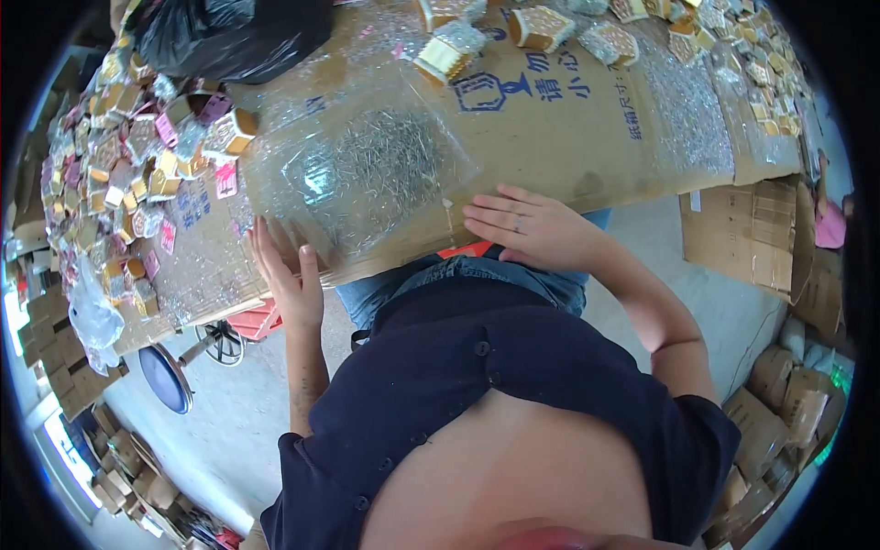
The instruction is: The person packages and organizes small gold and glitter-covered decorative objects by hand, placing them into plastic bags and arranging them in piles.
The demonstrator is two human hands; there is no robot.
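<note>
My left hand (291, 284) rests at the front edge of the cardboard-covered table (541, 137), its fingers stretched and the thumb apart, holding nothing. Farther right along the same edge, my right hand (536, 229) lies flat with its fingers extended and a ring on one of them. Between and beyond both hands is a clear plastic sheet or shallow tray (449, 151). On it lies a loose pile of thin, silvery metal pieces (390, 151), like pins or small wires, too fine to name surely. My left fingertips are near its left side; whether they touch it I cannot tell.
Small brown-and-white house-shaped ornaments (229, 133) with pink tags heap up at the left, and more (541, 27) lie along the back. A black plastic bag (234, 41) sits at the back left. Below are a round blue stool (167, 378) and an open carton (742, 234).
</note>
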